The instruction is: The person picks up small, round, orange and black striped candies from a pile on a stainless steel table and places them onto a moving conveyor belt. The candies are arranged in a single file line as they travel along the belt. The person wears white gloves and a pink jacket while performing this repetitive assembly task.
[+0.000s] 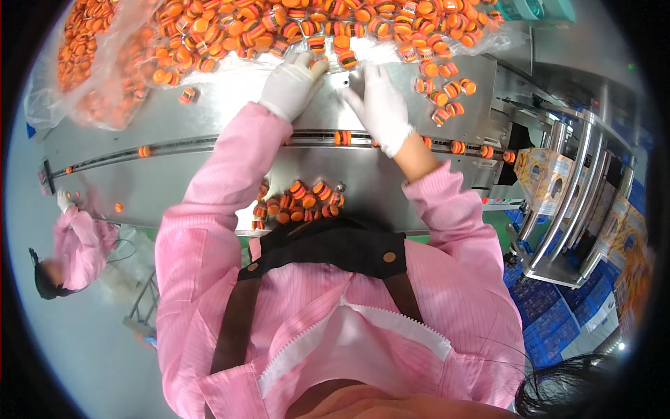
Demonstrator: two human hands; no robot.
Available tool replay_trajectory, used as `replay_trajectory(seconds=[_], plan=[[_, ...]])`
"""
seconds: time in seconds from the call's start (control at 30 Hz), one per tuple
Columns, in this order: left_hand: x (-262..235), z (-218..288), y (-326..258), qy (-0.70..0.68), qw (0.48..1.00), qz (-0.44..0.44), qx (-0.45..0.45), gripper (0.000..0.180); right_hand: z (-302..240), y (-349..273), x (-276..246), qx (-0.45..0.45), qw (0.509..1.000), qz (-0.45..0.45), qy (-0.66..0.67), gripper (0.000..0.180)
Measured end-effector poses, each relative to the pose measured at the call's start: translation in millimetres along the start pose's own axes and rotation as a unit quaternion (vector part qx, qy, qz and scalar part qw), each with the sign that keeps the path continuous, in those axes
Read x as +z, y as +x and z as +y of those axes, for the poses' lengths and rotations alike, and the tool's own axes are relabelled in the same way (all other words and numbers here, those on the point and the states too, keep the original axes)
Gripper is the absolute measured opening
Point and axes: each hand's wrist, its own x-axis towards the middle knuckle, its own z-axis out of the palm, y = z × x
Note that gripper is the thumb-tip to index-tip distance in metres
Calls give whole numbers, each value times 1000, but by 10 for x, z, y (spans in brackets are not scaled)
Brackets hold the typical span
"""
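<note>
White gloves cover both hands, which reach over the steel table beyond a narrow conveyor. My left hand (292, 85) has bent fingers at the near edge of a big heap of small burger-shaped sweets (272, 21), orange and red in clear wrappers. A bit of orange shows between its fingertips, so it seems to grip one sweet; the glove hides most of it. To its right, my right hand (382, 108) is held with thumb and fingers apart, nothing visible in it. Its fingertips lie just short of the heap. Under my forearms runs the conveyor (188, 145), carrying single spaced sweets (342, 138).
A smaller pile of sweets (300, 201) lies by my apron. Clear plastic bagging (112, 98) lies at the far left. On the right stands a machine with metal rollers (558, 202) and printed film, above blue crates (551, 321). Another person (80, 241) works at the left end.
</note>
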Motion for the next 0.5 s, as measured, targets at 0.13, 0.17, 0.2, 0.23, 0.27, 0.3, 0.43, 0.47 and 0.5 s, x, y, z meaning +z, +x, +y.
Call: replay_trajectory(seconds=[0.13, 0.17, 0.2, 0.23, 0.27, 0.3, 0.43, 0.47, 0.5], plan=[[141, -5, 28, 15, 999, -24, 26, 20, 40, 409, 185, 40, 999, 2, -20, 43], [114, -19, 12, -16, 999, -37, 28, 20, 88, 462, 222, 19, 1000, -5, -6, 41], [74, -47, -4, -48, 997, -48, 27, 20, 108, 459, 230, 21, 1000, -5, 15, 40], [17, -76, -28, -80, 995, -59, 27, 21, 128, 453, 232, 22, 999, -6, 36, 40], [-85, -104, -121, -119, 992, -42, -20, 20, 142, 446, 230, 23, 998, -6, 57, 39], [-288, -64, -260, -159, 985, -26, -66, 20, 168, 401, 221, 37, 994, 1, 100, 37], [-589, -189, -1019, -131, 982, -36, -129, 24, 82, 70, 101, 79, 970, -22, 230, 29], [-618, -236, -1172, -116, 983, -78, -118, 25, 11, -20, 74, 69, 968, -73, 229, 27], [-617, -280, -1294, -101, 982, -120, -107, 26, -66, -108, 43, 59, 964, -123, 227, 24]])
